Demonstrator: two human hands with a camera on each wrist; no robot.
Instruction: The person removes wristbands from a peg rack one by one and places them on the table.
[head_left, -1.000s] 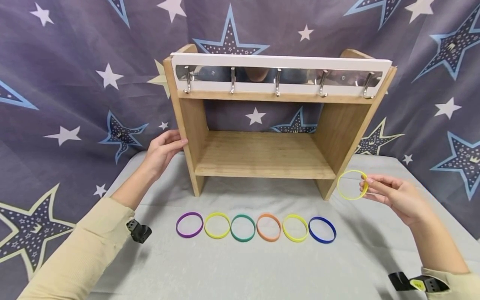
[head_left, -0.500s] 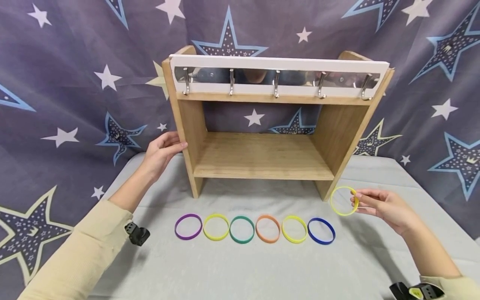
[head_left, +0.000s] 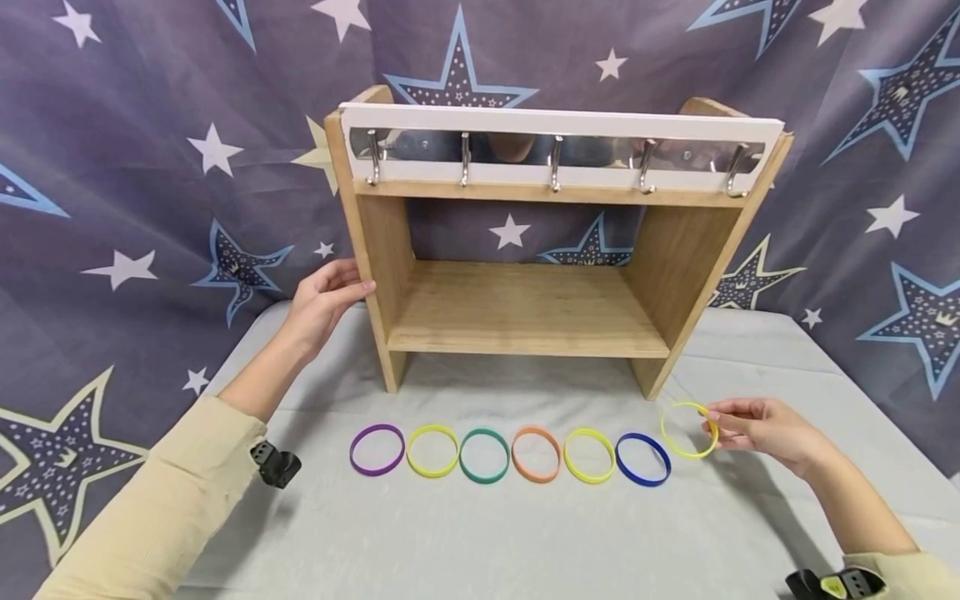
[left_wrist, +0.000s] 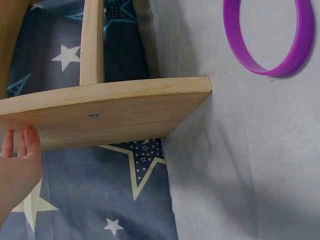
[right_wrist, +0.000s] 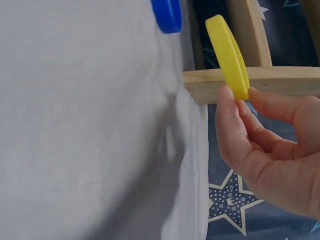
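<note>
My right hand [head_left: 768,429] pinches a yellow silicone wristband [right_wrist: 229,55] between thumb and fingertips. The band is held tilted up, right of the blue wristband [head_left: 643,482] lying on the table. My left hand [left_wrist: 22,165] touches the outer side of the wooden shelf [head_left: 525,308] with extended fingertips. Along the shelf's top front runs a white rack [head_left: 562,122] with several metal hooks [head_left: 556,162], all bare. In a row before the shelf lie a purple wristband [left_wrist: 304,30], a yellow one, a green one [head_left: 485,480], an orange one [head_left: 536,478], another yellow one and the blue one.
A grey cloth [head_left: 480,542] covers the table. Behind the shelf hangs a dark curtain [head_left: 172,75] printed with stars. The shelf's right side panel [head_left: 686,258] stands just behind the held band.
My right hand has lowered the yellow wristband and brought it slightly left, level with the row's right end. The left hand stays at the shelf's side, and the other bands lie as before.
</note>
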